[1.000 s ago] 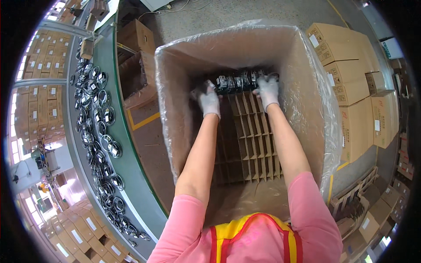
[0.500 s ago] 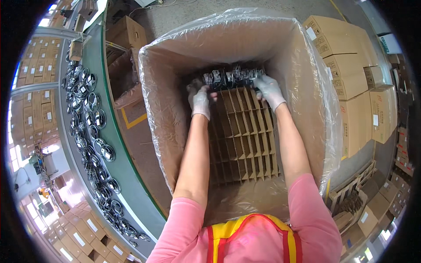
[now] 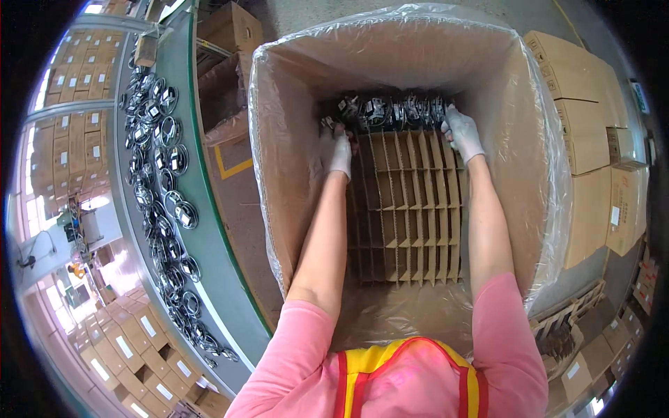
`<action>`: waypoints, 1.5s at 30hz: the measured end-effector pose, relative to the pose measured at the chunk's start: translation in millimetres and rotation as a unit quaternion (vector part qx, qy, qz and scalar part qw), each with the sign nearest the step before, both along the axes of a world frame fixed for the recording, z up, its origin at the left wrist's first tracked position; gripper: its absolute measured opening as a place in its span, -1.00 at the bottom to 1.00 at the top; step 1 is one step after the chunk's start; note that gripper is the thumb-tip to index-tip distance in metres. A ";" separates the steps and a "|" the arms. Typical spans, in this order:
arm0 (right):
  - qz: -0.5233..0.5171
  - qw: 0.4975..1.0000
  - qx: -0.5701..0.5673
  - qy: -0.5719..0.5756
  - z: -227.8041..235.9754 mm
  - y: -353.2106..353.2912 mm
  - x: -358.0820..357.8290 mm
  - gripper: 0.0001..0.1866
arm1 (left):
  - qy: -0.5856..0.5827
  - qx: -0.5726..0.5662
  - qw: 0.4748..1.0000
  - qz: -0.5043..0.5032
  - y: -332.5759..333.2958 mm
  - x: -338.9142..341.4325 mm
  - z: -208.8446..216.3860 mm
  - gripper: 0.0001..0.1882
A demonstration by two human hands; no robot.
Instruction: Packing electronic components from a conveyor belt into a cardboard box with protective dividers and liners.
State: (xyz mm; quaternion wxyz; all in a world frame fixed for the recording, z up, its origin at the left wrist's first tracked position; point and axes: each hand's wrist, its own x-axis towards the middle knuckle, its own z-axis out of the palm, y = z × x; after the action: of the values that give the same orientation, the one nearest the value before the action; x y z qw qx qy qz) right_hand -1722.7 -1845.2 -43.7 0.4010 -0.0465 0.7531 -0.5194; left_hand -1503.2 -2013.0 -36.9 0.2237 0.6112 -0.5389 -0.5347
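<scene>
Both my hands, in white gloves, reach deep into a large carton lined with clear plastic. A brown cardboard divider grid lies inside. Along its far edge runs a row of shiny black and silver round parts. My left hand is at the grid's far left corner, fingers curled, beside one shiny part; shadow hides what they grip. At the far right corner, my right hand has its fingers bent around the divider's edge, next to the end of the row.
On the left runs a green conveyor belt with many round black and silver parts heaped along it. Stacked closed cartons stand to the right. An open carton sits between belt and carton. A wooden pallet lies lower right.
My hands have spread slightly farther apart at the divider's far corners. More of the shiny row shows between them. The whole view has shifted a little.
</scene>
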 end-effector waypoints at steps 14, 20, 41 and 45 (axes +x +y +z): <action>0.047 0.997 0.031 -0.052 2.2 -6.3 29.3 -0.49 | -0.313 -0.193 0.912 -0.182 -23.0 8.5 -30.8 -0.62; -0.133 0.969 0.082 0.192 -28.5 -2.5 11.6 -0.40 | -0.251 -0.317 0.913 -0.054 -5.8 -11.3 -18.3 -0.61; -0.090 0.991 -0.089 -0.043 -29.8 -5.6 -6.4 -0.71 | 0.069 -0.016 0.994 -0.087 -30.1 -10.3 -94.8 -0.64; 0.053 0.892 0.109 0.436 -30.2 -7.6 10.3 -0.42 | -0.075 -0.411 0.903 -0.100 -10.4 -7.3 -84.2 -0.51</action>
State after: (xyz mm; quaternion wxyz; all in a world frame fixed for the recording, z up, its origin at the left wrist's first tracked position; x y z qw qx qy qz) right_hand -1712.4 -1852.8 -73.9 0.0621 -0.2635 0.9007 -0.3397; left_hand -1510.5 -2023.4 -121.1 0.3596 0.4456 -0.7845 -0.2380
